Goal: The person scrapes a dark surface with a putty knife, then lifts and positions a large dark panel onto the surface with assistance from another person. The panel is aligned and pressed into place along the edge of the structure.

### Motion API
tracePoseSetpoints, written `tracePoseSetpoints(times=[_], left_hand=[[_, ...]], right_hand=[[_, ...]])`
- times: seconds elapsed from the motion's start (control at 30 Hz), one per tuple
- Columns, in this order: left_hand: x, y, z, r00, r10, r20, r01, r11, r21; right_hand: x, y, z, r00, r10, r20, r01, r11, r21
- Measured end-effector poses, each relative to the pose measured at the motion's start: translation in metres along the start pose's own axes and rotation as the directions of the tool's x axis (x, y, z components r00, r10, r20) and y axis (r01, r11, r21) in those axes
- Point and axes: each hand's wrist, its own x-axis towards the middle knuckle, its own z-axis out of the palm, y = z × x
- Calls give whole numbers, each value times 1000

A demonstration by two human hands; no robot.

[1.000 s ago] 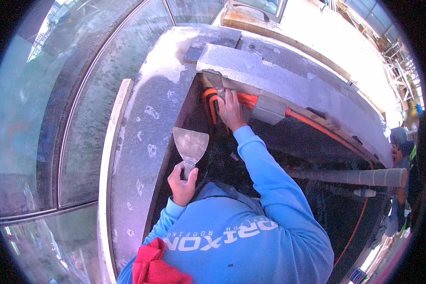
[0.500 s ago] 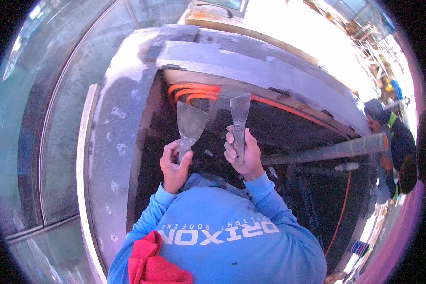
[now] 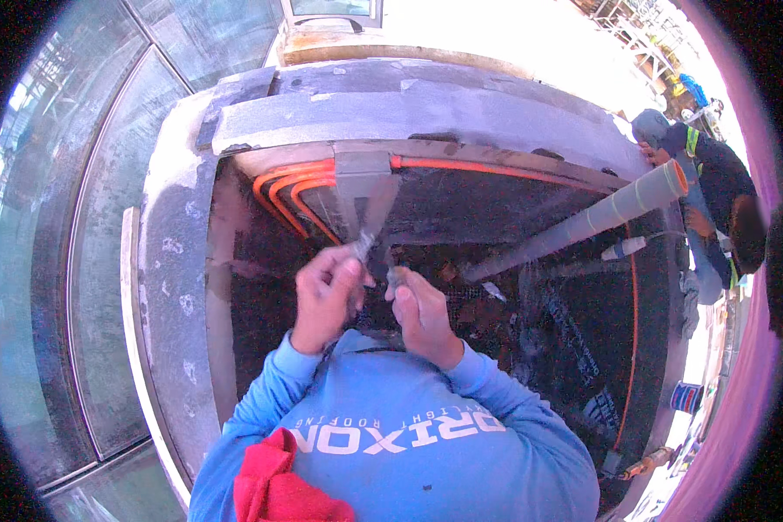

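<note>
My left hand (image 3: 331,296) is closed round the handle of a putty knife (image 3: 362,239), whose blade is a pale blur pointing away from me. My right hand (image 3: 422,317) is closed just to its right around a grey handle (image 3: 393,280), apparently the second putty knife; its blade is too blurred to separate from the first. Both hands are in front of my blue sweatshirt, over the dark opening in the concrete (image 3: 178,278). Beyond them, orange conduits (image 3: 283,174) bend into a grey box (image 3: 361,163) under the far edge. A red cloth (image 3: 270,478) lies against my left side.
Glazed panels (image 3: 70,261) with a pale strip beside them stand on the left. A large grey pipe (image 3: 565,226) slants across the opening, near an orange cable (image 3: 633,313). A co-worker (image 3: 705,200) in dark clothing and a reflective band bends at the right edge.
My right hand left the conduit and took up a putty knife. Both hands have since come closer together, and the blades have swung into a blur. The view has shifted, showing more of the opening.
</note>
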Motion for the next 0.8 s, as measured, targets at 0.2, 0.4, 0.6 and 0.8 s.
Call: tracePoseSetpoints(times=[0.2, 0.4, 0.6, 0.8], left_hand=[[-6, -5, 7, 997, -14, 80, 17, 999, -44], [-19, -8, 33, 903, -26, 429, 88, 988, -124], [-3, -14, 29, 965, -49, 258, 96, 980, -172], [-5, -17, 30, 943, 331, 23, -312, 862, 399]], right_hand=[[23, -4, -64, 870, 492, -21, -289, 543, 789], [-6, 3, -76, 808, 340, 482, -522, 34, 852], [-29, -3, -97, 872, 337, 355, -482, 459, 746], [-12, -29, -93, 907, 369, -202, -219, 825, 522]])
